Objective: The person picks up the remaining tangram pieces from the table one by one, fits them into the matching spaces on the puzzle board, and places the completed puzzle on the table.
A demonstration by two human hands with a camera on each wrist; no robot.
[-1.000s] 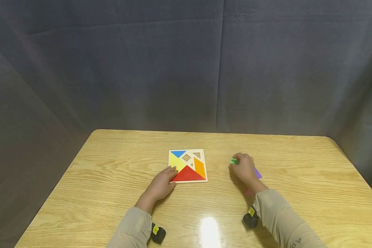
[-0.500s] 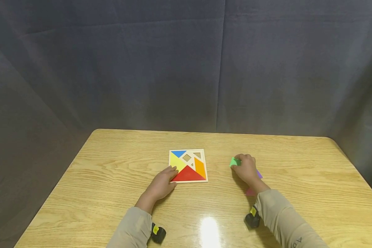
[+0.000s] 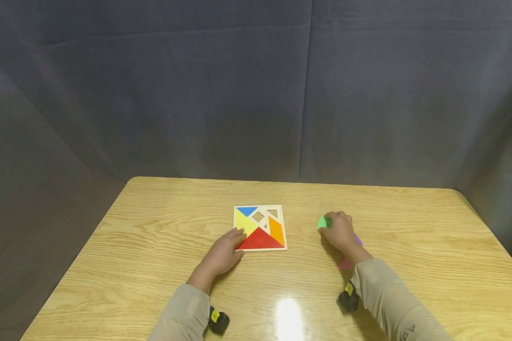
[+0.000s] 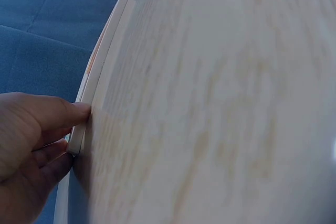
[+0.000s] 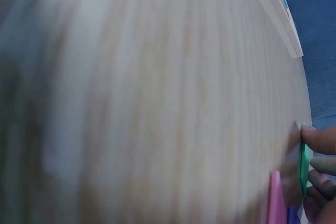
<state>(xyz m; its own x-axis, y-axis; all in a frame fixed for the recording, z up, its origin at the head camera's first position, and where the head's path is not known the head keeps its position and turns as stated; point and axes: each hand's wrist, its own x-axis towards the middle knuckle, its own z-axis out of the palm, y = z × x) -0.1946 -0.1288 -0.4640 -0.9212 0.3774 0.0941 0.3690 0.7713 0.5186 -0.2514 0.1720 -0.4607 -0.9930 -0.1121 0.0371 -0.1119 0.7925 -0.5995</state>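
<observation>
A square wooden tangram board (image 3: pixel 263 210) lies on the table with blue (image 3: pixel 245 211), yellow (image 3: pixel 242 219), red (image 3: pixel 260 240) and orange (image 3: pixel 276 231) pieces set in it. My left hand (image 3: pixel 222 253) grips its near left corner, thumb on the front edge and fingertips over the yellow piece. To the right of the board, my right hand (image 3: pixel 340 231) pinches a green tangram piece (image 3: pixel 324 222) between thumb and fingers, close over the table. Seen from the right wrist, the green piece (image 5: pixel 304 166) appears nearly edge-on. The hand covers part of it.
Partly hidden under the right hand and forearm lie a purple piece (image 3: pixel 359 239) and a pink piece (image 3: pixel 345 264). Between the orange and blue pieces the board has a diamond-shaped recess and a triangular one. A dark curtain (image 3: pixel 222 94) hangs behind the table's far edge.
My right hand has shifted slightly right and toward me, and more of the green piece shows in its fingers. The left hand keeps its grip on the board.
</observation>
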